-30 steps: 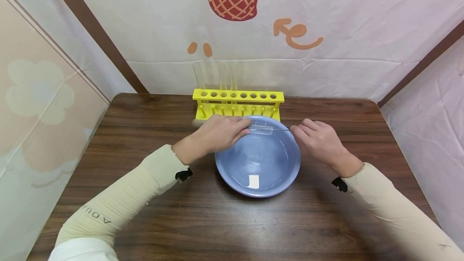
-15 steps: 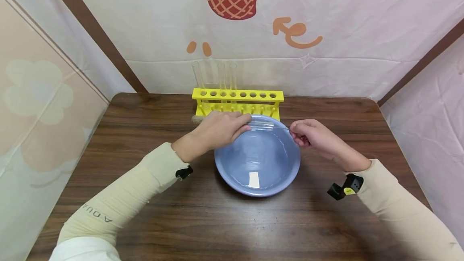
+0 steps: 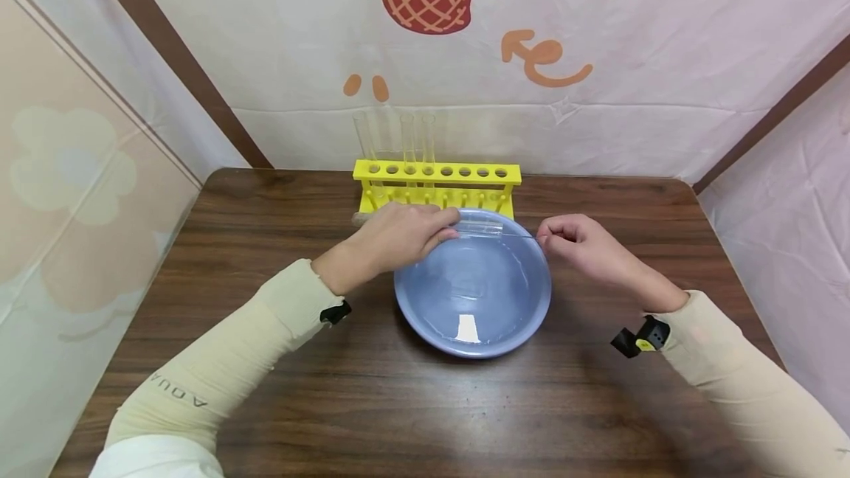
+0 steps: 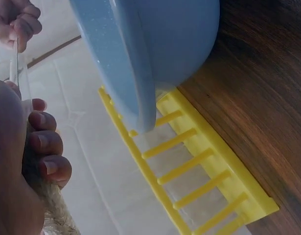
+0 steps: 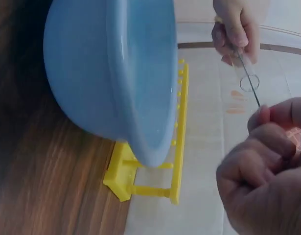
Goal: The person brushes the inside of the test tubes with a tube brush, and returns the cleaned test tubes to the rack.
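Observation:
Over the far side of a blue basin (image 3: 541,308) with water in it, my left hand (image 3: 405,238) grips a clear glass test tube (image 3: 490,229) lying nearly level, its mouth facing right. Bristles (image 4: 57,210) of a test tube brush show below the left hand in the left wrist view. The brush's thin wire handle (image 5: 249,78) comes out of the tube's mouth. Thumb and forefinger of my right hand (image 3: 587,248) pinch the end of that wire, just beyond the basin's right rim. My left fingers hide the middle of the tube.
Behind the basin stands a yellow test tube rack (image 3: 465,172) with three glass tubes (image 3: 409,142) standing in its left part. All of this is on a dark wooden table (image 3: 425,419). A printed white cloth (image 3: 292,57) hangs behind the table.
My right hand has turned at the wrist and shifted slightly to the right, and slightly more of the wire shows outside the tube. The left hand stays nearly in place with the tube.

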{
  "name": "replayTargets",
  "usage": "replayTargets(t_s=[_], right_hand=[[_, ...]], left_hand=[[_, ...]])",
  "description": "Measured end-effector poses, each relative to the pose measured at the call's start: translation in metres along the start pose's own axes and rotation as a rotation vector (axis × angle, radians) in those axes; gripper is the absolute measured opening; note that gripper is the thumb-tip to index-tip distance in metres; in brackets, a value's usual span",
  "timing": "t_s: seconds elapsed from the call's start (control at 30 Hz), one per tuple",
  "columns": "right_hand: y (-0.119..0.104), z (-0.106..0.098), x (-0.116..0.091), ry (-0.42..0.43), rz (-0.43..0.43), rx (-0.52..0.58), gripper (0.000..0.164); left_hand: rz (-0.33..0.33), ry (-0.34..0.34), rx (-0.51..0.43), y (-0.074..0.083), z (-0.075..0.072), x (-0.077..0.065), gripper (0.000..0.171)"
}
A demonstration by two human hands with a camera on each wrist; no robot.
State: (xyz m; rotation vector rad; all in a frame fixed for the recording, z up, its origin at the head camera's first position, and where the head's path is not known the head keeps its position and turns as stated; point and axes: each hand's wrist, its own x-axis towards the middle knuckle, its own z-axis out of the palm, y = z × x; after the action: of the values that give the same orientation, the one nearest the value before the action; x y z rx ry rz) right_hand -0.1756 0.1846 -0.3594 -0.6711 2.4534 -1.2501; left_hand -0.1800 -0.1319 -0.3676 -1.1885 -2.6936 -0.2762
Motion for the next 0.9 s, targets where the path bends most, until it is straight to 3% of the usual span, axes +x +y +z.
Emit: replayTargets(t_s=[0.23, 0.47, 0.6, 0.9], right_hand=[[0.013, 0.000, -0.001, 0.209, -0.329, -0.299, 0.024], [0.029, -0.007, -0.003, 0.341, -0.610, -0.535, 0.015], [0.033, -0.011, -0.006, 0.394, -0.683, -0.624, 0.012], [0.039, -0.019, -0.013, 0.466, -0.737, -0.757, 0.024]], left_hand=[[0.000, 0.007, 0.006, -0.004, -0.003, -0.004, 0.022], [-0.001, 0.010, 0.025, -0.007, -0.003, -0.009, 0.020], [0.000, 0.031, 0.017, -0.007, -0.003, -0.011, 0.019], [-0.001, 0.039, 0.010, -0.009, -0.004, -0.012, 0.021]])
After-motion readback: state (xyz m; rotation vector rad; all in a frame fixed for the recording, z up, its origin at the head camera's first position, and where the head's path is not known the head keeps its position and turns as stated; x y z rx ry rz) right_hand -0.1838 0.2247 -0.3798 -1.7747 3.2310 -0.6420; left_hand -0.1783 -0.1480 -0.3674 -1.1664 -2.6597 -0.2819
